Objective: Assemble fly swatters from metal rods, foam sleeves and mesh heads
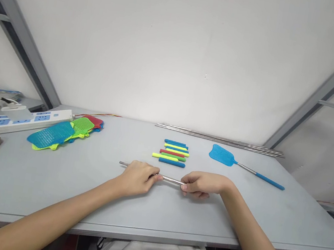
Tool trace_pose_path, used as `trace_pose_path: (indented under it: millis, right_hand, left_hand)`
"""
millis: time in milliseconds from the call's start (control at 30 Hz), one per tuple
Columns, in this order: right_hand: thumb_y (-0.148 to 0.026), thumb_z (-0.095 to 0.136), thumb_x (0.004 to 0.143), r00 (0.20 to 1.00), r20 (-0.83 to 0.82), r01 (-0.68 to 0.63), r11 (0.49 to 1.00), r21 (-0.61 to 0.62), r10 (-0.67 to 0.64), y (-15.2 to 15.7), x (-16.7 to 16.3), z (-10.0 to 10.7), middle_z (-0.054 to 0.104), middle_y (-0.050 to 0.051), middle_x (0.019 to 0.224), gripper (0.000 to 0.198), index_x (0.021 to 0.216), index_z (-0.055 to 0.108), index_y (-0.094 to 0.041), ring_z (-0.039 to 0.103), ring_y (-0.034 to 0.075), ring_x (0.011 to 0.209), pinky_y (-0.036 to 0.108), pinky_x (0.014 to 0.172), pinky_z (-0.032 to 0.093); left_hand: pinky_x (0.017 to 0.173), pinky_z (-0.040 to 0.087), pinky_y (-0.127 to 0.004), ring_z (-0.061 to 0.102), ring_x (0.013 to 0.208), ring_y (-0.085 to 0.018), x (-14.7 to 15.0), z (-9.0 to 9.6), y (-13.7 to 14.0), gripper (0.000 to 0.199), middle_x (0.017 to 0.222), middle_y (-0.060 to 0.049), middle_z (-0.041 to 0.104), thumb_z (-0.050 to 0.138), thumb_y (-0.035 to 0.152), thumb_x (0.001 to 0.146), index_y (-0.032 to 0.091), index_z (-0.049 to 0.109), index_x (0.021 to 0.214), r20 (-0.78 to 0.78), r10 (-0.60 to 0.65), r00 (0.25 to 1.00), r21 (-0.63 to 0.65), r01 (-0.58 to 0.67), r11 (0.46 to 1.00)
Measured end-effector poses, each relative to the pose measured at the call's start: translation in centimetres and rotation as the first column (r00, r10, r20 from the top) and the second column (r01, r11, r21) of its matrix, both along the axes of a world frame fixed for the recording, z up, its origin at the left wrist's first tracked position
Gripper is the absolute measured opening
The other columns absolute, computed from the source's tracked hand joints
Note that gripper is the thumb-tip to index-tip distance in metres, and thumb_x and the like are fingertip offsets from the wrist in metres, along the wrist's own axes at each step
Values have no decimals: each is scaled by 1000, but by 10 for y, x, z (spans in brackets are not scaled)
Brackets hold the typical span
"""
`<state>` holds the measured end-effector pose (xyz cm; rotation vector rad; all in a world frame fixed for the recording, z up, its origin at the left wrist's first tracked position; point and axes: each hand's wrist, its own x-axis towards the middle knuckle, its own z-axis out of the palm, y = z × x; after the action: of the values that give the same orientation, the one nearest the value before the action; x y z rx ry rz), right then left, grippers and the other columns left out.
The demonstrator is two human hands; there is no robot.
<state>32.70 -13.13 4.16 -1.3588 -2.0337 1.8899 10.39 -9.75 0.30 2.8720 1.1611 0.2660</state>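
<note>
My left hand [140, 179] is closed around a thin silver metal rod [172, 180], whose far left end pokes out past the knuckles. At the rod's right end, my right hand [198, 184] pinches it between thumb and fingers. The rod lies roughly level, low over the table's front half. Just behind it is a loose row of several coloured plastic handle sleeves [171, 163] in blue, yellow, red and green. To the right lies a complete fly swatter [222, 155] with a blue head, metal shaft and blue handle.
On the left, several fly swatter heads [52, 133] in blue, green, yellow and red overlap in a pile beside a white power strip [35, 119]. A bundle of metal rods [216, 138] lies along the back wall. The grey table [92, 206] has its edge near my body.
</note>
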Motion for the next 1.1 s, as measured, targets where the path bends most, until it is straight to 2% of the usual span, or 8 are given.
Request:
trace_pose_path:
  millis: [167, 333, 500, 667, 800, 1100]
  right_hand:
    - [-39, 46, 75, 999, 15, -29, 999, -40, 30, 4, 0, -2, 28, -7, 47, 26, 69, 46, -14, 26, 4, 38, 16, 35, 22]
    - [-35, 43, 78, 998, -42, -48, 998, -51, 46, 9, -2, -11, 27, -7, 46, 22, 75, 47, -14, 27, 4, 39, 18, 38, 24]
    - [-36, 43, 78, 999, -25, -45, 999, 21, 46, 12, -1, -17, 32, -5, 50, 24, 79, 50, -13, 30, 5, 44, 18, 42, 26]
    - [-38, 43, 77, 998, -58, -30, 999, 43, 33, 14, -3, -20, 33, -4, 54, 26, 81, 51, -14, 30, 5, 46, 19, 44, 26]
    - [-40, 42, 77, 996, -85, 12, 992, 124, -1, 12, -10, -20, 36, -2, 60, 27, 81, 50, -14, 32, 6, 50, 19, 46, 27]
    - [-43, 39, 78, 999, -45, 0, 992, 126, 6, 10, -13, -22, 35, -2, 63, 30, 84, 48, -15, 33, 6, 54, 19, 49, 30]
  left_hand:
    - [45, 12, -24, 46, 49, -13, 1, 0, 0, 37, 54, 0, 54, 26, 39, 82, 18, 45, 59, -2, 14, 1000, 18, -14, 1000]
    - [46, 14, -24, 49, 53, -14, 0, 2, 3, 41, 57, 0, 56, 27, 46, 80, 18, 48, 58, 11, 56, 998, 42, -57, 997]
    - [47, 15, -24, 50, 56, -15, -1, 5, 6, 41, 58, 0, 57, 29, 48, 79, 18, 49, 59, 15, 91, 996, 38, -91, 995]
    - [47, 15, -23, 49, 55, -14, 0, 6, 7, 40, 58, 1, 57, 31, 49, 78, 19, 49, 59, 33, 113, 993, 27, -114, 993]
    - [47, 15, -23, 48, 53, -13, 2, 7, 5, 43, 56, 1, 55, 28, 51, 78, 19, 49, 59, 53, 117, 992, 4, -118, 993]
    - [48, 17, -23, 46, 52, -13, 2, 8, 5, 44, 55, 1, 54, 28, 51, 78, 18, 49, 58, 68, 83, 994, -16, -82, 997]
